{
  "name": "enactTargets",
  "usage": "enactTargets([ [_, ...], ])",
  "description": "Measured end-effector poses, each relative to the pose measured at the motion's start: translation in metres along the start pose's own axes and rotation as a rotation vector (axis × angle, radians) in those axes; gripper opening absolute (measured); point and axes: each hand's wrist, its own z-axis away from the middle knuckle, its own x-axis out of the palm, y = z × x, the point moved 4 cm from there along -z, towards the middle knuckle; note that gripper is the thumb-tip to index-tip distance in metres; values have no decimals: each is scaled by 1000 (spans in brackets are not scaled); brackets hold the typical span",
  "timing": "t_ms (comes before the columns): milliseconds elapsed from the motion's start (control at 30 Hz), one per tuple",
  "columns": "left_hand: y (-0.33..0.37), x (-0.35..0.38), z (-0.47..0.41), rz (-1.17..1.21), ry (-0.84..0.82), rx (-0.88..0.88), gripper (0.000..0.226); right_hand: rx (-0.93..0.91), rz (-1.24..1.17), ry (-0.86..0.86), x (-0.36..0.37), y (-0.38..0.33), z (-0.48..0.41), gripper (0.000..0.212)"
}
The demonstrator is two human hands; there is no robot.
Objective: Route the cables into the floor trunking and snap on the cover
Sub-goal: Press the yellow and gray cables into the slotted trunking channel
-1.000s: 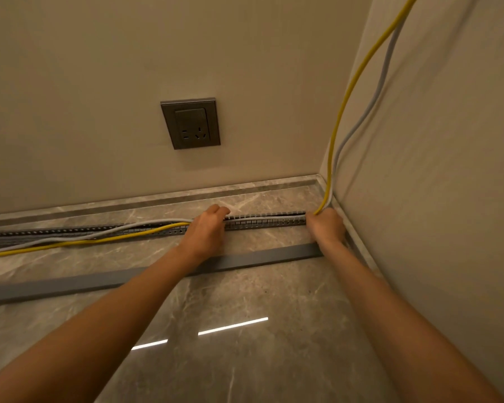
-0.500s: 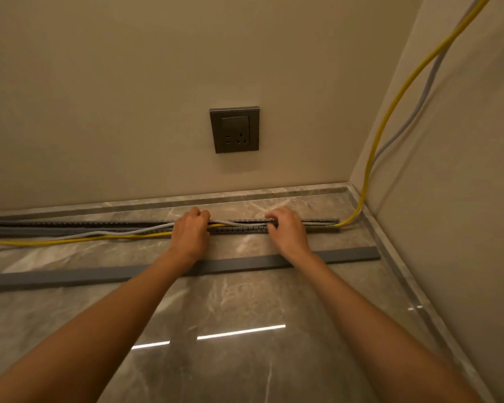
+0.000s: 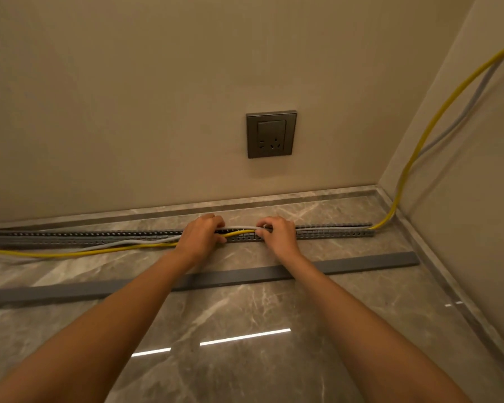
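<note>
A slotted grey floor trunking (image 3: 332,232) runs along the floor near the back wall. A yellow cable (image 3: 425,132) and a grey cable (image 3: 460,117) come down the right wall and lie inside the trunking's right part. Left of my hands both cables lie loose on the floor in front of the trunking. My left hand (image 3: 201,237) and my right hand (image 3: 277,234) sit side by side on the trunking, fingers curled on the cables, a short arc of both showing between them. The flat grey cover (image 3: 346,267) lies on the floor nearer to me.
A dark wall socket (image 3: 271,134) is set in the back wall above my hands. The room corner and stone skirting (image 3: 419,251) close off the right side. The floor is glossy marble tile with light reflections (image 3: 245,337).
My right hand has slid left along the trunking from the corner to just beside my left hand. The cables now lie in the trunking's right part. The view has shifted left.
</note>
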Motion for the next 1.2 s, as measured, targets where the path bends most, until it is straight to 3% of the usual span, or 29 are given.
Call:
enactTargets([
  [300, 0, -9, -21, -106, -90, 52, 15, 38, -47, 29, 1, -3, 1, 19],
  [567, 10, -2, -5, -259, 52, 216, 16, 36, -41, -10, 0, -1, 5, 24],
  [800, 14, 0, 7, -330, 76, 261, 17, 41, -45, -75, -1, 4, 3, 11],
  [933, 24, 0, 14, -440, 119, 409, 18, -25, -5, -81, 1, 2, 5, 17],
  [1033, 27, 2, 11, -504, 142, 369, 26, -70, 0, -80, 0, 4, 5, 19],
  [1133, 35, 2, 16, -526, 56, 287, 17, -106, 2, -75, 1, 5, 6, 7],
  [1200, 33, 8, 12, -550, 5, 218, 29, -107, 16, -80, -1, 7, 8, 15],
])
